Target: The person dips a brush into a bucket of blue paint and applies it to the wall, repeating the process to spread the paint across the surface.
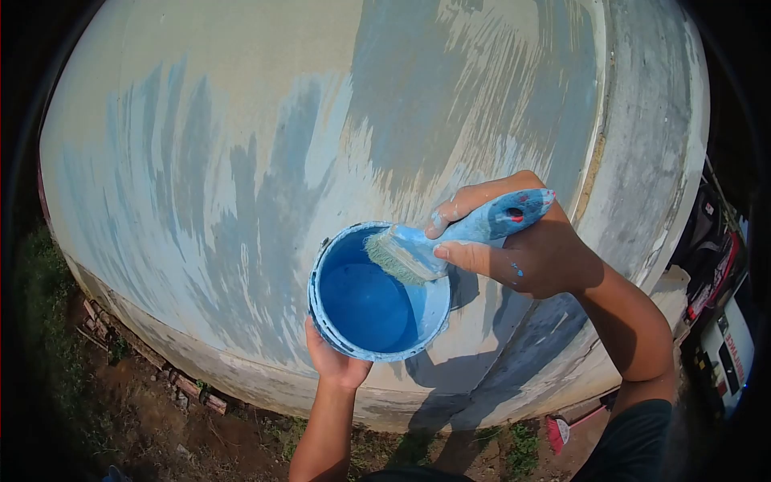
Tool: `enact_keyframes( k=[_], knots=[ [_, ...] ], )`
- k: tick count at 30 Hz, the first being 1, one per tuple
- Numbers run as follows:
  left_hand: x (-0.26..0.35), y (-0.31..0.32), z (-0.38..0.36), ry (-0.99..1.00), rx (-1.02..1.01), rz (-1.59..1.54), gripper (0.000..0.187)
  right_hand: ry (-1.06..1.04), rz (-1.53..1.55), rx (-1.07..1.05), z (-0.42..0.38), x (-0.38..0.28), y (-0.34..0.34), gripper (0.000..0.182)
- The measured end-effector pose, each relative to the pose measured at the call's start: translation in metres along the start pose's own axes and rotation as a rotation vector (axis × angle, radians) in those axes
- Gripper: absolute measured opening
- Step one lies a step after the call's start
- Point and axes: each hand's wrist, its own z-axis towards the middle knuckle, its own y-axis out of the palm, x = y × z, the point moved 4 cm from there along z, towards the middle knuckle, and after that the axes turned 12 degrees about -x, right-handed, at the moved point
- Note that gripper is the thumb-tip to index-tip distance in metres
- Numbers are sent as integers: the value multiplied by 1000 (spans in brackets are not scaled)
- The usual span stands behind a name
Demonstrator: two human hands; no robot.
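My left hand (339, 363) supports a round paint bucket (439, 315) from its lower left side, the fingers mostly hidden beneath it. Blue paint (365, 305) fills the lower part of the bucket. In my right hand (536, 255) is a wide paintbrush (490, 218), its blue-smeared handle gripped between thumb and fingers. The pale bristles reach over the bucket's upper right rim, above the paint. Flecks of blue paint dot my right hand. Behind both hands rises a wall (241, 265) with streaky blue-grey strokes over a beige surface.
A grey concrete pillar (650, 104) borders the wall on the right. Bricks (193, 390) line the soil at the wall's foot. A red broom head (557, 434) lies at the lower right. Beyond the pillar stand a white vehicle (727, 345) and dark bags (705, 221).
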Motion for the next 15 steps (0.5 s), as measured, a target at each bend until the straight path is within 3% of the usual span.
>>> enact_keyframes(
  k=[2,5,9,15],
  knots=[
    [2,5,-4,63,10,212,73,12,86,-135,4,-2,19,25],
    [5,-2,-13,98,15,289,73,10,25,-201,6,13,51,28],
    [7,-4,-20,112,66,335,72,25,-217,-244,13,15,83,24],
    [6,-6,-28,133,34,319,73,-2,-235,-219,20,18,107,20]
  ],
)
